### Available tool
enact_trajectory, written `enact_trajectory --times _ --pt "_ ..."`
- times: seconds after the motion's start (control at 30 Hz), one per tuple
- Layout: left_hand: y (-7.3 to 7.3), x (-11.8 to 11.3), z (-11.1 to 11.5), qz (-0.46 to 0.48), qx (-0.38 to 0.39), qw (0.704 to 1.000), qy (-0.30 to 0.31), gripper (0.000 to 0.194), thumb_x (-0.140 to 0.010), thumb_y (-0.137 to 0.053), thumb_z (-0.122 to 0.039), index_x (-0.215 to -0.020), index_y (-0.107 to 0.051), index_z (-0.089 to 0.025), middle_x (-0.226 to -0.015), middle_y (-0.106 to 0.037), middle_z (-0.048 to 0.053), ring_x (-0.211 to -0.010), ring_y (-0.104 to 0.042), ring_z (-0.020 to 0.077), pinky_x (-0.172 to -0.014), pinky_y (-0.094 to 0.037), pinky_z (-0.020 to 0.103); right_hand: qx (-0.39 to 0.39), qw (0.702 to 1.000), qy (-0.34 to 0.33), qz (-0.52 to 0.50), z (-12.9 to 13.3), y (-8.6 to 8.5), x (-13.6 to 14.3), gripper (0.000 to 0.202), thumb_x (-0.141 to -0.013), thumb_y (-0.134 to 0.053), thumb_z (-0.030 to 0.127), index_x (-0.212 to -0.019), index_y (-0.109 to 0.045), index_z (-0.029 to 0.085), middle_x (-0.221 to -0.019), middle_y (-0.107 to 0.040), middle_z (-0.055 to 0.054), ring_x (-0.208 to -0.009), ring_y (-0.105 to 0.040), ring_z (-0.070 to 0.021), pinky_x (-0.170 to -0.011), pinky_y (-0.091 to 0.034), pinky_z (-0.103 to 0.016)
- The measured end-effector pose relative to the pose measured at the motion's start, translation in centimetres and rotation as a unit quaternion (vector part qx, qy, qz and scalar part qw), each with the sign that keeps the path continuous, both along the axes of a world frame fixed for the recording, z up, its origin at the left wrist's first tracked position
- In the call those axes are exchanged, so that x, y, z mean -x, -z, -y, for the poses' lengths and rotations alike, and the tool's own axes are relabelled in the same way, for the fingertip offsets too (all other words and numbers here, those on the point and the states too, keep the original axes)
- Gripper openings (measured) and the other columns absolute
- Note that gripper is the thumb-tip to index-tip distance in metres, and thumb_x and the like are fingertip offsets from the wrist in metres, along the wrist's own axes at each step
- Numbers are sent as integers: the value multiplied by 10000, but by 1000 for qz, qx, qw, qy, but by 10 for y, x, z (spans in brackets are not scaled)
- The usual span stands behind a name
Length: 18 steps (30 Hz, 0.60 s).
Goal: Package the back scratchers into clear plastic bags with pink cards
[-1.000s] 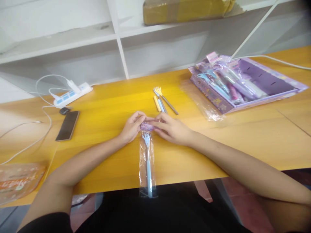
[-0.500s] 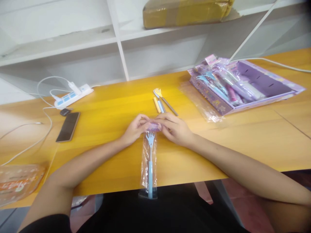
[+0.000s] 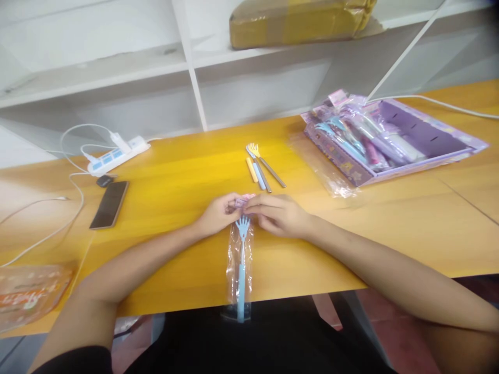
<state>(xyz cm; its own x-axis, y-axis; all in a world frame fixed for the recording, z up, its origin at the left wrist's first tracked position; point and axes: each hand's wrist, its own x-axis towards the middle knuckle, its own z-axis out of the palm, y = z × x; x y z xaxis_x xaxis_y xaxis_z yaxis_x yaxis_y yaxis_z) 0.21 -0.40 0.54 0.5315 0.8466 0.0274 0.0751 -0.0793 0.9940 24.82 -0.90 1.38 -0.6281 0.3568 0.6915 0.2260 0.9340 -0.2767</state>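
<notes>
A blue hand-shaped back scratcher (image 3: 241, 280) lies in a clear plastic sleeve, its handle end reaching past the table's front edge. At the sleeve's top is a small purple and pink card (image 3: 240, 202). My left hand (image 3: 219, 213) is closed on the card's left side. From the right, my right hand (image 3: 283, 214) pinches the card and sleeve top, fingers partly over the card. Beyond my hands lie a yellow scratcher head with a metal rod (image 3: 273, 173), a blue one beside it, a loose yellow handle (image 3: 251, 170) and a blue handle (image 3: 258, 175).
A purple display box (image 3: 413, 124) with packaged scratchers stands at the back right, clear plastic wrap (image 3: 339, 184) beside it. At the left are a phone (image 3: 109, 204), a power strip (image 3: 119, 156) with cables and an orange-printed clear package (image 3: 33, 296).
Both hands have shifted slightly toward me and closer together around the card. My right fingers now cover more of it, and the metal rod ends behind them have come into view.
</notes>
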Motion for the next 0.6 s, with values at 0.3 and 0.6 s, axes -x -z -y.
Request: enact_trajectory --times 0.3,0.6 --pt "-3 2 0 52 3 998 17 323 -985 -752 -440 -1167 -723 -175 -1092 -780 85 -974 -742 184 -892 -566 306 34 999 9 16 1 -7 -1 422 -949 -539 49 -1309 -682 217 -1275 -775 -86 -1099 -778 -187 -912 -670 -326" --pt "-3 -1 0 42 8 999 -12 328 -1001 -730 -483 -1158 -747 -196 -1097 -802 92 -995 -749 198 -939 -575 352 29 999 -1 33 0 -7 -4 441 -964 -515 42 -1291 -697 275 -1236 -806 -24 -1124 -789 -169 -937 -678 -337"
